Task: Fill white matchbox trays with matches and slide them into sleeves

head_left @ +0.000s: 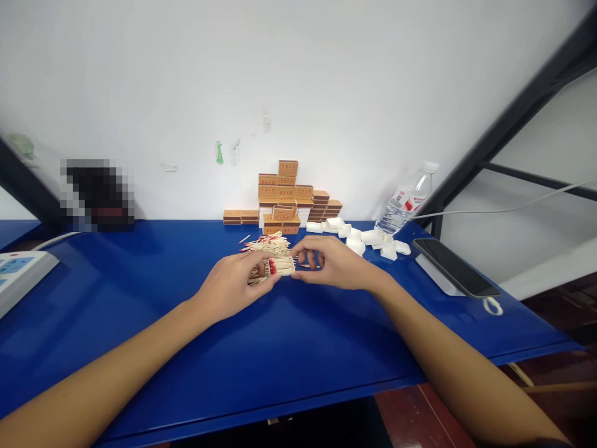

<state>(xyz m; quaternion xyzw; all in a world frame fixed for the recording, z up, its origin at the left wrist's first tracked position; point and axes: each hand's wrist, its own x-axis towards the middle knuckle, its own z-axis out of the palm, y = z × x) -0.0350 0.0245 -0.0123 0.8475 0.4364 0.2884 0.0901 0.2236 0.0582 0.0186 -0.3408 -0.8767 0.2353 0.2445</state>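
Bare forearms [433,342] up front, left hand [228,283] and right hand [338,264] pinching one tray [288,272] by its ends, right at the match pile [270,244]. I'd keep it level, grip light, so nothing spills. Tray's white, looks pretty full, red heads [273,267] pointing left.

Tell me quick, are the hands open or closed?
Left hand: closed on one end of the tray of matches.
Right hand: closed on its other end.

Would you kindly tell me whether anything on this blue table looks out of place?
One red-tipped wooden match lies apart, left of the loose pile of matches; the small white trays sit jumbled at odd angles, unlike the stacked orange matchboxes.
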